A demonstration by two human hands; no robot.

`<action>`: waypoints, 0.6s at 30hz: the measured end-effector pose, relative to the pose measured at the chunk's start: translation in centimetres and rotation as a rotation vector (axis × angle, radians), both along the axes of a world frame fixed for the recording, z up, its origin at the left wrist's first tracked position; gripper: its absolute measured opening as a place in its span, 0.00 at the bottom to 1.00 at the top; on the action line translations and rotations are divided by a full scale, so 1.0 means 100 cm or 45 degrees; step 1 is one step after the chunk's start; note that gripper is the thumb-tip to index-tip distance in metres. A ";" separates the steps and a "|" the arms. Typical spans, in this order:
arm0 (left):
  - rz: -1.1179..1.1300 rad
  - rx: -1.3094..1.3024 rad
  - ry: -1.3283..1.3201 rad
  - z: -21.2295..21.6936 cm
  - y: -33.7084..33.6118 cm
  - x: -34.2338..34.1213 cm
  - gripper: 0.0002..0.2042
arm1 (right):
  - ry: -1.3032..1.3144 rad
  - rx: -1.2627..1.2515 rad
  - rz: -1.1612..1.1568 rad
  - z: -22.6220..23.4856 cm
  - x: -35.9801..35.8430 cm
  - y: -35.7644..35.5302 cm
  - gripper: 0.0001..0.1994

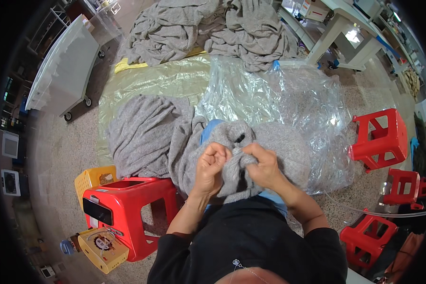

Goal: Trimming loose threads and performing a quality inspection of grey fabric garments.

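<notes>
A grey knitted garment [288, 151] lies bunched over my lap, with a small black patch showing near its top fold. My left hand [210, 165] is closed, its fingers pinching the knit just left of the middle. Close beside it, my right hand [262, 163] also grips the knit, thumb and fingers pressed together. Between the two hands the cloth is drawn into a ridge. What lies inside the fingertips is hidden. A bit of blue cloth [210, 130] shows behind my left hand. A grey knit heap [144, 135] adjoins the garment on the left.
Clear plastic sheeting [317, 104] and a yellowish sheet [151, 80] cover the floor ahead, with more grey knit piles [175, 31] beyond. At my left stands a red stool [132, 199] bearing a phone [97, 211], beside a yellow box [104, 248]. Another red stool [381, 138] stands right.
</notes>
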State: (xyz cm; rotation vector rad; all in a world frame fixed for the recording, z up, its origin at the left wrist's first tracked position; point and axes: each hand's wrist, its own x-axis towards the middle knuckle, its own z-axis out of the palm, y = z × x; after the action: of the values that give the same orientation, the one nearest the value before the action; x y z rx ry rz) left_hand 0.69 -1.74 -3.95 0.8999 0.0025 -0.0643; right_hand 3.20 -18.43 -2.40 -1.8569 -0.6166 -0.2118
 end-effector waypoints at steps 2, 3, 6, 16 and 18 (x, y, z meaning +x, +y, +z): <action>0.020 -0.036 -0.138 0.005 0.002 0.005 0.06 | 0.307 0.048 0.213 -0.004 0.011 -0.012 0.28; 0.003 -0.045 -0.140 0.008 0.001 0.006 0.06 | 0.305 0.042 0.195 0.006 0.013 -0.020 0.28; -0.222 -0.010 -0.023 0.022 0.001 -0.001 0.06 | 0.698 -1.095 0.337 0.025 0.012 -0.030 0.42; 0.321 0.376 0.075 -0.010 0.042 0.007 0.03 | 0.437 0.298 0.690 0.001 -0.025 -0.176 0.15; 0.342 0.363 0.132 -0.020 0.042 0.015 0.03 | 0.416 0.207 0.459 0.041 0.007 -0.158 0.15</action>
State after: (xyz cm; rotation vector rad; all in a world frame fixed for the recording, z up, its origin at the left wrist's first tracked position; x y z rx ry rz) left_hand 2.20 2.47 -5.93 1.1731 0.2339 0.1434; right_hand 3.86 -34.24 1.68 -1.5482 -0.6702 0.2671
